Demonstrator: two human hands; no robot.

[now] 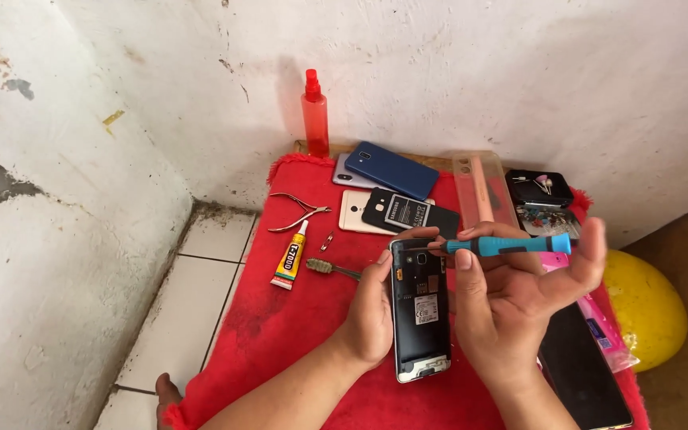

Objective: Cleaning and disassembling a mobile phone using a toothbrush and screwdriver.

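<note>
holding an opened phone (420, 310) over the red cloth (296, 318), the left hand (372, 306) has its fingers clasped on its edge; back cover and battery are already out. the right hand (511, 295) pinches a blue screwdriver (511, 246) at the top screws, inner frame not yet off.

single head cam, looks steeply down, close above fingers (408, 236), red cloth (296, 318) under them, white wall corner (224, 119) beyond fingertips
</note>
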